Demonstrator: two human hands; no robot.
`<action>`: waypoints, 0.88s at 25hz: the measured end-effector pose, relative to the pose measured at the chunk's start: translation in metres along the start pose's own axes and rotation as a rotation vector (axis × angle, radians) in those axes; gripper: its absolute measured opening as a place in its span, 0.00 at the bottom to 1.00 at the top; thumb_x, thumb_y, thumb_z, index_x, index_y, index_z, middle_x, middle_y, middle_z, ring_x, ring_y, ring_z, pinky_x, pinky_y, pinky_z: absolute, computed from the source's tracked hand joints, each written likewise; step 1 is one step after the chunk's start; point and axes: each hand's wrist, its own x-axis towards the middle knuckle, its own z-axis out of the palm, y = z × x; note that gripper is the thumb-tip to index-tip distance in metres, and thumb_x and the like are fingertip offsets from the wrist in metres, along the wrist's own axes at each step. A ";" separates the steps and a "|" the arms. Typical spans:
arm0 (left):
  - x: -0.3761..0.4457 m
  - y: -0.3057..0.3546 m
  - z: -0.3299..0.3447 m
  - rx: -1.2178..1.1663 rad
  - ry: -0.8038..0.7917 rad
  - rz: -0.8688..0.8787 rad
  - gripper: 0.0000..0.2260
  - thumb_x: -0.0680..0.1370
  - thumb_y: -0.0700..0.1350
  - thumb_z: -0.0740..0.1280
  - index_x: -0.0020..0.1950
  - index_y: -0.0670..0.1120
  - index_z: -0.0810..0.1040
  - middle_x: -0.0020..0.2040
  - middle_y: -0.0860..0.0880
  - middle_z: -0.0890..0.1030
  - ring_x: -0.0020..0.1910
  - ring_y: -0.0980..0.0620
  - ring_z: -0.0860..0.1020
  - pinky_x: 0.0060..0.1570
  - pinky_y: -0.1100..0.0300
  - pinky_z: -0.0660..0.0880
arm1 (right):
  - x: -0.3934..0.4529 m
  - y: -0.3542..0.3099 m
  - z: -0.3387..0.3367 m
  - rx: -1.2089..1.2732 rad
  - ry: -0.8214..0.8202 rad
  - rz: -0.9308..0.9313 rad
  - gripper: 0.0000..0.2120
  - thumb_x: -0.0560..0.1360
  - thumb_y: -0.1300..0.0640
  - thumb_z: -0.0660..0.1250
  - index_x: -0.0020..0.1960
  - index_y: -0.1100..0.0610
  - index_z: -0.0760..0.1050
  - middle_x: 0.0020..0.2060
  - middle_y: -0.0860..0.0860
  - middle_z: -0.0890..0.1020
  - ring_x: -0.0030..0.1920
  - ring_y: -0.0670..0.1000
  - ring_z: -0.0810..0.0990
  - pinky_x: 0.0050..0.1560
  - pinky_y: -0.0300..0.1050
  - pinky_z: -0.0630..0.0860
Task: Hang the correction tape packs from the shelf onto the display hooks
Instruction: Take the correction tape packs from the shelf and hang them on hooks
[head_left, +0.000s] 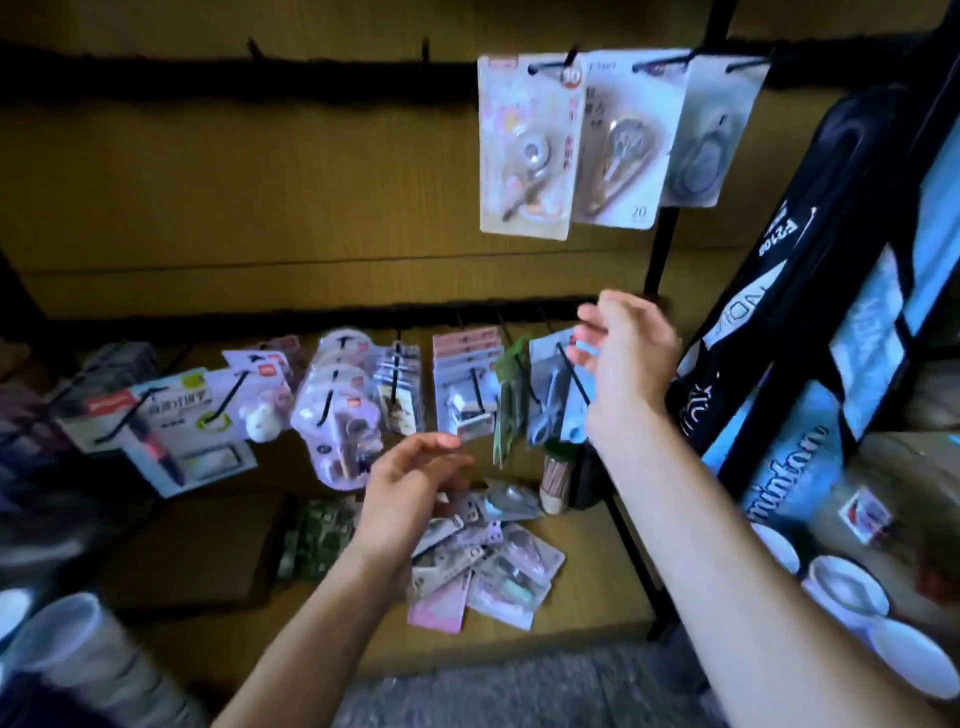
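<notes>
reaching over the loose correction tape packs (488, 566) on the shelf (587, 597), we hold our left hand (410, 488) spread and empty, our right hand (623, 353) loosely curled by a hook (574, 379), grip unclear.

Glossy plastic packs (524, 150); matt wooden shelf (587, 603)

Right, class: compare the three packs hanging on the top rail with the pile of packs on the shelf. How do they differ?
The three hanging packs hang upright from hooks on the top rail, side by side and partly overlapping; the pile of packs lies flat on the shelf, jumbled at all angles. The hanging packs sit high, above both hands; the pile lies low, just beyond the left hand. Both are carded blister packs.
</notes>
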 end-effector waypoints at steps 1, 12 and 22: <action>0.001 -0.014 0.002 -0.010 0.008 -0.041 0.06 0.76 0.35 0.66 0.45 0.46 0.78 0.39 0.46 0.83 0.33 0.50 0.77 0.31 0.62 0.72 | -0.017 0.026 -0.025 0.004 0.025 0.040 0.08 0.77 0.65 0.64 0.42 0.55 0.76 0.32 0.53 0.80 0.27 0.48 0.74 0.24 0.37 0.70; 0.012 -0.173 -0.003 0.099 0.159 -0.445 0.10 0.77 0.33 0.63 0.55 0.42 0.78 0.44 0.42 0.82 0.38 0.46 0.77 0.34 0.59 0.70 | -0.001 0.341 -0.264 -0.760 0.087 0.847 0.14 0.69 0.59 0.66 0.25 0.57 0.75 0.23 0.53 0.76 0.27 0.56 0.73 0.36 0.50 0.69; 0.061 -0.272 -0.019 0.745 -0.040 -0.172 0.22 0.75 0.34 0.66 0.68 0.47 0.74 0.56 0.51 0.79 0.50 0.56 0.77 0.39 0.78 0.68 | 0.042 0.412 -0.227 -0.451 0.263 1.087 0.15 0.77 0.59 0.67 0.35 0.57 0.66 0.21 0.51 0.66 0.19 0.49 0.62 0.26 0.38 0.62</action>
